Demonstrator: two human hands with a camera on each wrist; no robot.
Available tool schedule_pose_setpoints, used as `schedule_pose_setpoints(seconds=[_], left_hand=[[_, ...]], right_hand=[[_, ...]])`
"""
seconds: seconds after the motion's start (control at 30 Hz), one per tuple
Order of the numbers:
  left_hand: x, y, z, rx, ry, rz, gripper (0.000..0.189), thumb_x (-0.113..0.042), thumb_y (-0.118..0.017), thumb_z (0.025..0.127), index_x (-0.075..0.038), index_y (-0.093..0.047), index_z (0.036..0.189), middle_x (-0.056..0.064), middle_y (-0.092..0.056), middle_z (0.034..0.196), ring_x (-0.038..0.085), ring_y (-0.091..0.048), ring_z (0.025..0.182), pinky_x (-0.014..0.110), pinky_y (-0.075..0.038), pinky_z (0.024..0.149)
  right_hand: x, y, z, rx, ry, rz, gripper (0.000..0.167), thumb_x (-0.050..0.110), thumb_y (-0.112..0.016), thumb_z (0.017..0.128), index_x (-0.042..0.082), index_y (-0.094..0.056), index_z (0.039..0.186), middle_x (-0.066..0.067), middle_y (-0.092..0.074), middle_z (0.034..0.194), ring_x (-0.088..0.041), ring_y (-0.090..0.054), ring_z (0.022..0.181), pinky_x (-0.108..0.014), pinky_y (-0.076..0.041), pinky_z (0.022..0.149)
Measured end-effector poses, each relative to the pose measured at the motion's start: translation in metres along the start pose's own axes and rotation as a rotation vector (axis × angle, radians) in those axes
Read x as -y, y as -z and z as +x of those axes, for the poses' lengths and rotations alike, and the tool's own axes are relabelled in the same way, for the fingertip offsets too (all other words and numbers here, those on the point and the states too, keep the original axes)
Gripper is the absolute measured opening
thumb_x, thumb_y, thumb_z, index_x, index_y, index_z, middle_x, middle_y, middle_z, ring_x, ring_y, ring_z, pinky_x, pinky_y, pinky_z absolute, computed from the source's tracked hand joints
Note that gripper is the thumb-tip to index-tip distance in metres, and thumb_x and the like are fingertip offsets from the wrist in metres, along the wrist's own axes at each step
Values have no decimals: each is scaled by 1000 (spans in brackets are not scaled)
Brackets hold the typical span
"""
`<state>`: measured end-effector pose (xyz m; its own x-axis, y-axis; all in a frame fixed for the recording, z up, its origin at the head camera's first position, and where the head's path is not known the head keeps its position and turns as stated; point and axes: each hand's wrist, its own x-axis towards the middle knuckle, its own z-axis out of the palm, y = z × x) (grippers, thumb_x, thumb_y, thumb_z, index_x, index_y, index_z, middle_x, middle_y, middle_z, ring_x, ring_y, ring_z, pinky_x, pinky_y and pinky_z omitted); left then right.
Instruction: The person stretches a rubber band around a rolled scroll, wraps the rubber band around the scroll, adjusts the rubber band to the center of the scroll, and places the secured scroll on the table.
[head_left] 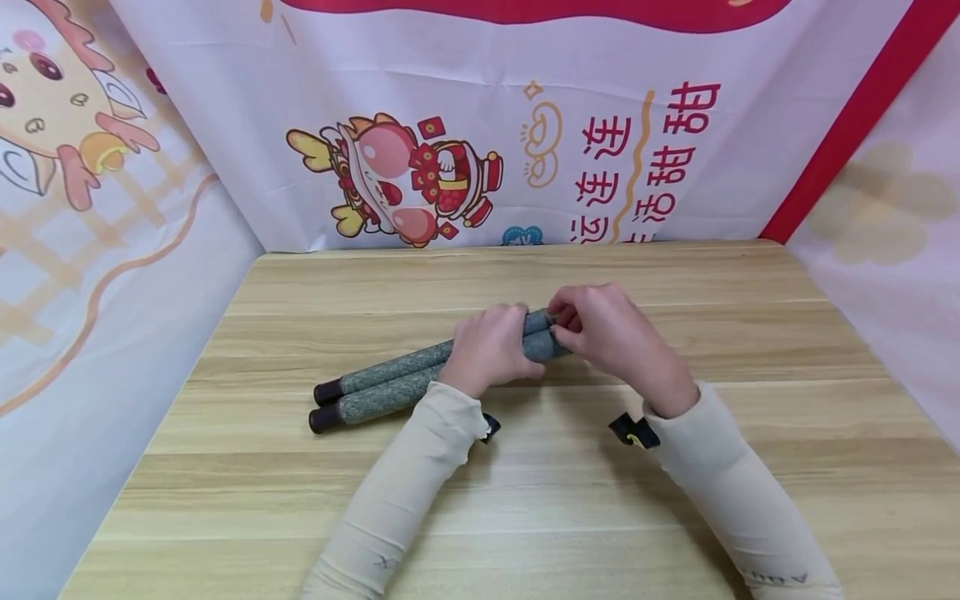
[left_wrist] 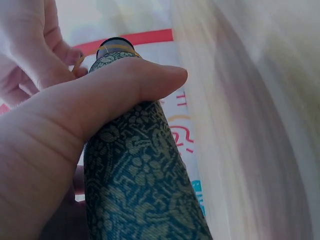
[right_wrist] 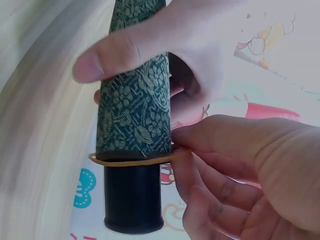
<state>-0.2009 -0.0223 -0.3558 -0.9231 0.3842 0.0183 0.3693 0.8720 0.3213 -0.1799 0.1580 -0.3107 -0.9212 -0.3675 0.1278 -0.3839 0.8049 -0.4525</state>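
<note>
A scroll (head_left: 397, 365) in dark green patterned cloth, rolled into two parallel rods with black end knobs, slants across the table's middle. My left hand (head_left: 487, 346) grips both rods near their right end, its thumb lying across the cloth in the left wrist view. Around the scroll's end runs a thin yellow rubber band (right_wrist: 125, 163), at the border between cloth and black knob (right_wrist: 134, 200). My right hand (head_left: 611, 333) pinches this band between thumb and fingers beside the scroll. The far rod's end is mostly hidden in the right wrist view.
The scroll and both hands are over a light wood-grain table (head_left: 525, 500). Behind it hangs a white printed cloth (head_left: 465, 67) with red lettering and a cartoon figure. More printed cloth (head_left: 97, 333) lines the left side. Small black wrist-worn devices (head_left: 636, 431) sit below both sleeves.
</note>
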Motion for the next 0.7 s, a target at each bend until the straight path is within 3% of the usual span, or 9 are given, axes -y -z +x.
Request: schedule_pose_setpoints(seconds=[0.37, 0.7], left_hand=[[12, 16, 0, -68, 100, -39, 75, -53, -94, 73, -10, -67, 129, 9, -73, 114, 27, -69, 96, 57, -60, 80], [9, 13, 0, -42, 86, -4, 72, -52, -94, 74, -10, -68, 127, 8, -72, 111, 26, -68, 95, 57, -59, 81]], right_hand=[[9, -5, -3, -38, 55, -23, 20, 9, -82, 91, 3, -74, 108, -7, -76, 93, -17, -70, 80, -34, -62, 73], [11, -8, -3, -53, 32, 15, 20, 8, -81, 91, 3, -73, 109, -8, -76, 95, -18, -72, 82, -33, -64, 73]])
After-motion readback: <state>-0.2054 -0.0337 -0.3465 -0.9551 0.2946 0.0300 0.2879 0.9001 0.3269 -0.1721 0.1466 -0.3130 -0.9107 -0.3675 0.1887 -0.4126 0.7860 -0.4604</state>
